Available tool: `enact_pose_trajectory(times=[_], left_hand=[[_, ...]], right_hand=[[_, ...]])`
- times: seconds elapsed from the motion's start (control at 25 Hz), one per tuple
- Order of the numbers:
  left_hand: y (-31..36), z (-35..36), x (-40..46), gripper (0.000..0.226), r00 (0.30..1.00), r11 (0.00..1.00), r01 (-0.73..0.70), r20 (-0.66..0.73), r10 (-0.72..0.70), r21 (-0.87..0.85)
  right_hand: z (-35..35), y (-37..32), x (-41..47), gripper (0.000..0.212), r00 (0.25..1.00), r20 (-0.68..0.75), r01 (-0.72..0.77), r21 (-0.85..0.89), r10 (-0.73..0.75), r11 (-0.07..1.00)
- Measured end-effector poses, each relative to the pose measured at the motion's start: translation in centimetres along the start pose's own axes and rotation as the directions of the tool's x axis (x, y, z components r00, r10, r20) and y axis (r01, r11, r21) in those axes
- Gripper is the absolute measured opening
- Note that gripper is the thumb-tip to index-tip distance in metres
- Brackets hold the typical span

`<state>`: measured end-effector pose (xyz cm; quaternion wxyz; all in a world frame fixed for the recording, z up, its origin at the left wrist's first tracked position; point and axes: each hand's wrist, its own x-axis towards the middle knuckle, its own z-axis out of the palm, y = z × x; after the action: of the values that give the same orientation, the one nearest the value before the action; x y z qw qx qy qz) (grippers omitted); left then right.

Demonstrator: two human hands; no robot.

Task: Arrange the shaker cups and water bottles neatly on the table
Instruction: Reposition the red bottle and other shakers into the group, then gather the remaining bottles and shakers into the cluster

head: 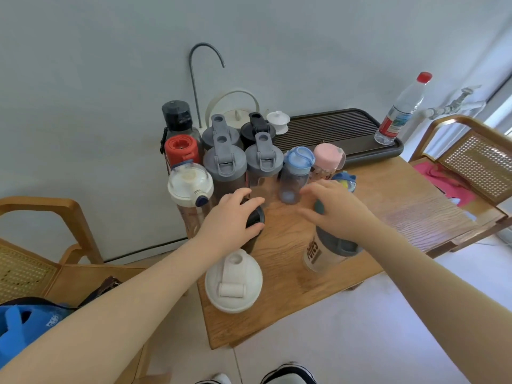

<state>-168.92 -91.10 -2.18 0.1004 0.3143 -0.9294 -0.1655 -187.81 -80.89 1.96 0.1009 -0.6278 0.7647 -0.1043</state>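
Black-lidded cup point(253, 217): upright on wooden table point(415, 209), top gripped by left hand point(231, 217), fingers curled round the lid. Grey-lidded shaker point(329, 250), printed label: under right hand point(336, 209), fingers curled over its lid. White-lidded shaker point(233, 284): just below the left hand, at the table edge. Grey-lidded shakers point(243, 162), blue-capped bottle point(295, 173), pink bottle point(327, 160): clustered beyond both hands. Red-capped water bottle point(401, 109): far right, on dark tray point(332, 126)

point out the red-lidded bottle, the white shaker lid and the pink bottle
red-lidded bottle point(181, 151), head view, on its red lid
white shaker lid point(233, 282), head view, on its domed top
pink bottle point(327, 157), head view, on its pink cap
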Motion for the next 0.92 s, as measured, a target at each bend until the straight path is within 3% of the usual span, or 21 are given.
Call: enact_pose_trajectory(times=[0.28,0.6,0.76,0.92], left_hand=[[2.5,1.5,1.6,0.066,0.952,0.941,0.286,0.055,-0.3,0.183],[0.6,1.9,1.6,0.041,0.982,0.956,0.174,0.03,-0.186,0.235],[1.1,1.4,1.1,0.048,0.976,0.938,0.192,0.045,-0.214,0.288],[1.5,1.3,0.9,0.055,0.964,0.912,0.22,0.063,-0.257,0.347]], right_hand=[[-0.4,5.7,-4.0,0.108,0.975,0.213,-0.041,-0.101,0.062,0.994],[0.5,4.7,-1.0,0.084,0.973,0.149,0.187,-0.076,-0.175,0.979],[1.0,2.8,2.6,0.08,0.963,0.132,0.243,-0.031,-0.237,0.97],[2.2,1.5,5.2,0.092,0.962,0.044,0.269,0.034,-0.27,0.963]])
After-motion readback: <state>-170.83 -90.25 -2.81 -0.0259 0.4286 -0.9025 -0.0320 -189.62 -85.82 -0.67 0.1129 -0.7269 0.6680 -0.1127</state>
